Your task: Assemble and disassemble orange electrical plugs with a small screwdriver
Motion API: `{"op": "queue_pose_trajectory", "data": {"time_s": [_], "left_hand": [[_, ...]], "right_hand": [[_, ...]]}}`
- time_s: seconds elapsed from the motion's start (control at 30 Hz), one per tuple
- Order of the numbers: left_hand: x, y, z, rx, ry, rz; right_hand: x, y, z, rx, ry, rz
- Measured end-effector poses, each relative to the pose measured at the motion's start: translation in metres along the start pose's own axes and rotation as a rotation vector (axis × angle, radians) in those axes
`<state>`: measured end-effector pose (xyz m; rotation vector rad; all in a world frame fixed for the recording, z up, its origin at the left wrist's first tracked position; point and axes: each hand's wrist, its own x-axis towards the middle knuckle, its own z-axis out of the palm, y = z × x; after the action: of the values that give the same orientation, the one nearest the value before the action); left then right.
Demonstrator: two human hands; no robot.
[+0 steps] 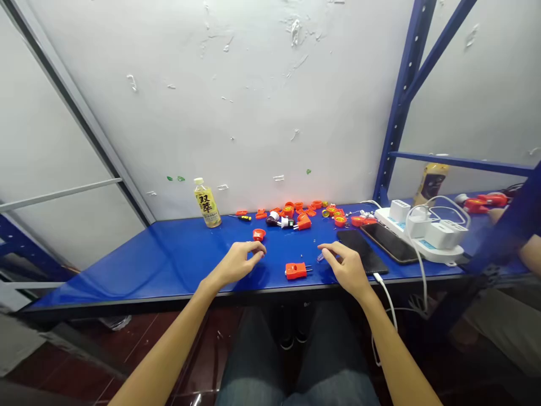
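On the blue table [169,265], an orange plug [296,270] with two metal prongs pointing right lies between my hands, touched by neither. My left hand [245,259] hovers left of it with thumb and fingers apart, holding nothing. Just beyond those fingertips sits a round orange cup-shaped part [259,234]. My right hand [344,262] is over the table beside the black phone, its fingers bent and thumb apart. A small clear purplish item [320,257] shows at its fingertips; whether it is held or lies on the table is unclear.
Several orange parts [302,221] lie along the wall. A drink bottle [207,204] stands back left. Two phones [363,251] [389,243] and a white power strip [422,234] with cables are on the right. Beyond the blue frame [395,121], another person's arm [531,254] shows.
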<state>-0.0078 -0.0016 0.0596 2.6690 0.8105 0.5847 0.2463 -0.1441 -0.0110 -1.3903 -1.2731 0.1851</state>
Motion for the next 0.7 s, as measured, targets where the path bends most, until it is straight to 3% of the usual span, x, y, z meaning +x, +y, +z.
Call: {"op": "queue_pose_trajectory", "data": {"time_s": [0.3,0.53,0.6,0.7], "left_hand": [[0.013,-0.007,0.012,0.115,-0.004,-0.023],[0.033,-0.044,-0.017,0.281,0.203,-0.393],[0.039,-0.047,-0.023,0.261,0.226,-0.384],[0.048,-0.044,-0.021,0.242,0.158,-0.337]], "right_hand": [[0.0,0.003,-0.005,0.171,0.113,0.115],[-0.001,0.002,-0.004,0.193,0.132,0.136],[-0.001,0.001,-0.003,0.176,0.132,0.123],[-0.001,0.0,-0.002,0.156,0.137,0.112]]}}
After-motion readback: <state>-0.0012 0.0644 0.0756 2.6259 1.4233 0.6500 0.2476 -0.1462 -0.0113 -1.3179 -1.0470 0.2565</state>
